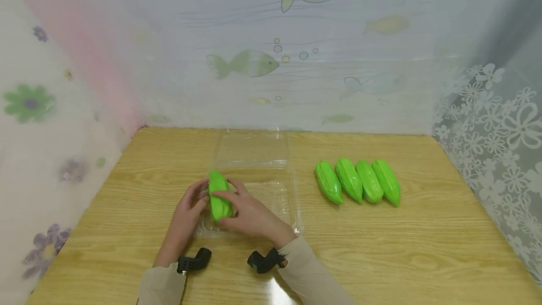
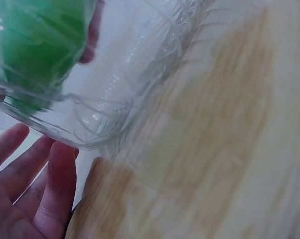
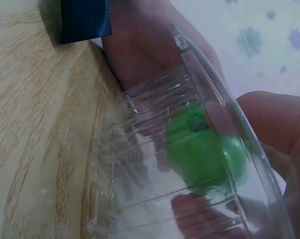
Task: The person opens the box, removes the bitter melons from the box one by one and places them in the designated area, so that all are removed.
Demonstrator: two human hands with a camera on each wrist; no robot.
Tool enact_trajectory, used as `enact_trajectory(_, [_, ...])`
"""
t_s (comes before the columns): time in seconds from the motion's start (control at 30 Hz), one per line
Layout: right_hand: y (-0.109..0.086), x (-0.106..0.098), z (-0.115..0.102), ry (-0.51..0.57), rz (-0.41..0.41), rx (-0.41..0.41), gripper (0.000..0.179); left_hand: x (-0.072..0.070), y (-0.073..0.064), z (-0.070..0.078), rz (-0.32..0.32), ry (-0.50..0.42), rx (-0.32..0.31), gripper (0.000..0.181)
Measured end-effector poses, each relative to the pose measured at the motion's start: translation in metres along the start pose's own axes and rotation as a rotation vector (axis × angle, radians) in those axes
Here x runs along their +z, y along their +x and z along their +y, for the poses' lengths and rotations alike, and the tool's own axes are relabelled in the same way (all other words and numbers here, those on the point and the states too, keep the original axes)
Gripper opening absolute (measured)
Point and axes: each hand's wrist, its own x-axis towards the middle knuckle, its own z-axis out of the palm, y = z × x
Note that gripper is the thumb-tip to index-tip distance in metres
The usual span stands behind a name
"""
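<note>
A bright green, ridged, melon-like piece with tapered ends (image 1: 219, 196) is in the left part of a clear plastic clamshell box (image 1: 292, 187). My right hand (image 1: 254, 215) holds it from above between thumb and fingers. My left hand (image 1: 188, 208) is at the box's left side, close to the piece. In the left wrist view, the left fingers (image 2: 60, 174) reach to the outside of the clear wall, with the green piece (image 2: 45, 45) seen through it. Through the box wall in the right wrist view, the green piece (image 3: 197, 149) appears blurred.
Several more green ridged pieces (image 1: 349, 180) lie side by side on the wooden table (image 1: 381, 253), right of the box. The box's lid (image 1: 254, 147) is folded back toward the wall. Patterned sheets (image 1: 237, 22) surround the table's back and sides.
</note>
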Motion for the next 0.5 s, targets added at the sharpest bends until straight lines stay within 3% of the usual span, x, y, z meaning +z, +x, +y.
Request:
enact_trajectory(0.2, [0.0, -0.002, -0.001, -0.003, -0.008, -0.022, 0.061, 0.0, 0.004, -0.014, 0.011, 0.005, 0.007, 0.043])
enact_trajectory(0.5, [-0.002, -0.004, 0.0, -0.003, -0.037, -0.013, 0.063, 0.001, 0.004, -0.014, 0.022, 0.014, 0.017, 0.042])
